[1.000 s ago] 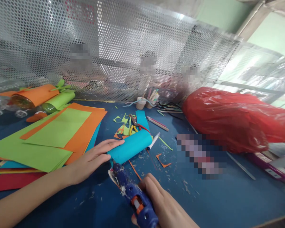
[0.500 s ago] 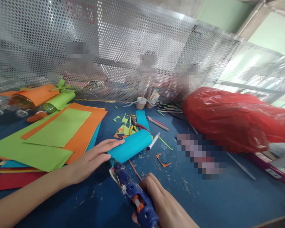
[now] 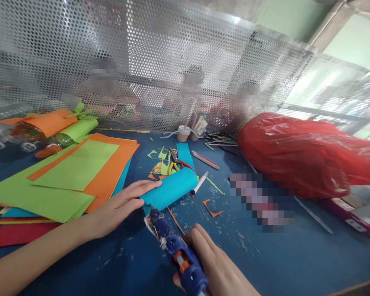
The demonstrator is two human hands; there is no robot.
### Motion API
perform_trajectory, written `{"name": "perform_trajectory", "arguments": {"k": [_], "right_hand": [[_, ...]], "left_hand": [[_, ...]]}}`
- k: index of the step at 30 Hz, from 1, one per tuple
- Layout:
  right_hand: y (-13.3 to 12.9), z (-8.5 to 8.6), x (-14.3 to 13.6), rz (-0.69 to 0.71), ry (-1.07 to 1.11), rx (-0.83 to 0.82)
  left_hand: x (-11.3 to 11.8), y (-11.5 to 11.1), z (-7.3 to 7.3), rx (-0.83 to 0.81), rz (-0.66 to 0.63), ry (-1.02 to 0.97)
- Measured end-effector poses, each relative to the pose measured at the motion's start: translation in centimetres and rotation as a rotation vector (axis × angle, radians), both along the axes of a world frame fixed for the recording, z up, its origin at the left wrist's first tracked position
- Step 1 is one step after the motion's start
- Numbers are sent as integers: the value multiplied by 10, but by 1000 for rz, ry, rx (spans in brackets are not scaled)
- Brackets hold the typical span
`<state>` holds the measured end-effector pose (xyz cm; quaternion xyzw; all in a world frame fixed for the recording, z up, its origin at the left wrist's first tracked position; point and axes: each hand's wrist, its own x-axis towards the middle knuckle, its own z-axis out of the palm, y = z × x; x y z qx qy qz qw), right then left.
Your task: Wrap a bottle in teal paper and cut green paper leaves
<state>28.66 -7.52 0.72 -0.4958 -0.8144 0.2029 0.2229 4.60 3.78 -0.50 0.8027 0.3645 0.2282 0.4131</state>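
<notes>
A bright blue paper roll (image 3: 171, 190) lies slantwise on the table. My left hand (image 3: 119, 209) holds its left end, fingers stretched over the far upper side and thumb at the near edge. In my right hand (image 3: 206, 255) is a dark blue glue gun (image 3: 165, 230), gripped by its handle, which is mostly hidden. The gun's nozzle points at the near left edge of the roll; whether it touches is hard to tell. Dried glue strands cling to the gun's front. Just behind the roll lie pliers (image 3: 174, 158) with red and yellow handles.
Coloured paper sheets (image 3: 77, 164) are stacked at left, near paper-wrapped bottles (image 3: 46, 125). Paper scraps (image 3: 162, 160), a white marker (image 3: 200, 183) and pen cups (image 3: 183, 133) are beyond the roll. A red plastic bag (image 3: 296, 152) bulges at right. Perforated metal mesh (image 3: 160, 53) closes the back.
The glue gun and my right hand have shifted slightly right and down, the nozzle moving a little along the roll's near edge. My left hand and the roll stay put.
</notes>
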Motion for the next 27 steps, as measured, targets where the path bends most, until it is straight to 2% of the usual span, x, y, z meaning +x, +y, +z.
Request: {"name": "perform_trajectory", "arguments": {"k": [10,27], "right_hand": [[2,4,-8,0,6,-93],[0,7,-1,-47,20,110]], "left_hand": [[1,0,2,1,-7,12],[-1,1,-2,4,-12,-15]]}}
